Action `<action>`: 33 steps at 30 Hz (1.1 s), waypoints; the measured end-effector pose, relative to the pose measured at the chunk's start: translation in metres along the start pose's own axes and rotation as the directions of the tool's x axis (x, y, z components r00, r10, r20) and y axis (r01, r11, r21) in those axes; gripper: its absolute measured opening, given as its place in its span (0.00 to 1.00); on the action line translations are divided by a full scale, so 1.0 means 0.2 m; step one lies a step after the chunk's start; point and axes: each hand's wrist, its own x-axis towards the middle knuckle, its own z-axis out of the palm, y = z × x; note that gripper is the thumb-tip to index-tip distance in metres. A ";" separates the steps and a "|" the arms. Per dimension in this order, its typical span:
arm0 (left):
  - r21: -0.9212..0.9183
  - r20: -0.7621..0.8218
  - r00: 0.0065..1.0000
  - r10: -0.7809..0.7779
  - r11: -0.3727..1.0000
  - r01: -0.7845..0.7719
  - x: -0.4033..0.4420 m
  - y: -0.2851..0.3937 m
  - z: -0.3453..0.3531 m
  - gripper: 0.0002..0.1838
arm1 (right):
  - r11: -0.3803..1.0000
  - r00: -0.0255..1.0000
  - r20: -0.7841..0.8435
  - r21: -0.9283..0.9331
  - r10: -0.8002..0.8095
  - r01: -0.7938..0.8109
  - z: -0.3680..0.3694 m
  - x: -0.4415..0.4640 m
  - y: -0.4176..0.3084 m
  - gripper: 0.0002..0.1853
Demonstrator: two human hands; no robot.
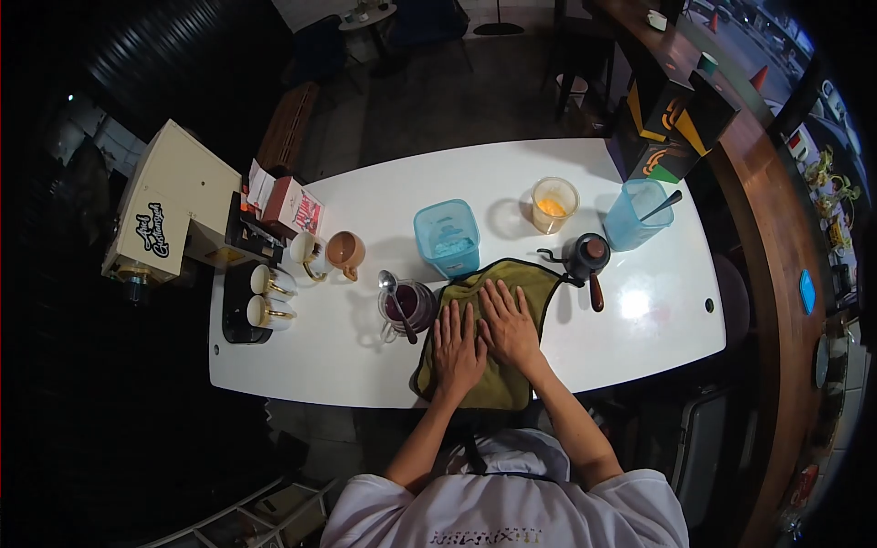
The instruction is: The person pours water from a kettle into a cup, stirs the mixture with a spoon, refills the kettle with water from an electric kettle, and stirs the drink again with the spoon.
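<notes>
Head camera: a white table (315, 370) stretches out before me, and an olive cloth (501, 379) lies at its near edge, mostly flat. That spreading looks largely done, I'd judge, with only uneven borders left to settle. Just beyond sits a blue container (447, 245). On the cloth rest the left hand (459, 354) and right hand (510, 334), palms down, fingers straight and slightly apart, pinching nothing. To its left stands a glass jug (422, 312), a spoon (389, 282) across its mouth.

Cream machine (169, 205), left; two white mugs (271, 313), gold-handled, on black tray (235, 300); brown mug (345, 252); red box (292, 208); dark boxes (660, 114), right.
</notes>
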 end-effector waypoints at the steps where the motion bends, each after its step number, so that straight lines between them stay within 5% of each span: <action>1: -0.013 0.002 1.000 0.004 1.000 -0.004 -0.01 0.00 0.00 0.38 | 1.000 1.000 -0.002 -0.006 0.001 -0.001 0.00 -0.01 0.00 0.36; 5: -0.012 0.021 1.000 -0.003 1.000 0.003 -0.14 0.04 -0.01 0.38 | 0.974 0.967 -0.115 0.042 0.226 -0.223 0.05 -0.18 -0.12 0.43; 10: 0.022 0.106 0.994 -0.010 1.000 0.008 -0.19 0.07 -0.04 0.38 | 0.922 0.922 -0.057 0.086 0.383 -0.378 -0.11 -0.25 -0.16 0.43; 20: 0.047 -0.033 0.999 0.000 0.999 0.002 0.13 0.07 0.04 0.37 | 0.991 0.989 -0.062 0.013 0.133 -0.132 -0.03 0.05 0.10 0.35; 33: 0.022 -0.078 0.994 -0.080 0.996 0.082 0.35 0.08 0.07 0.36 | 0.998 0.997 -0.059 -0.003 0.058 -0.058 -0.01 0.31 0.21 0.36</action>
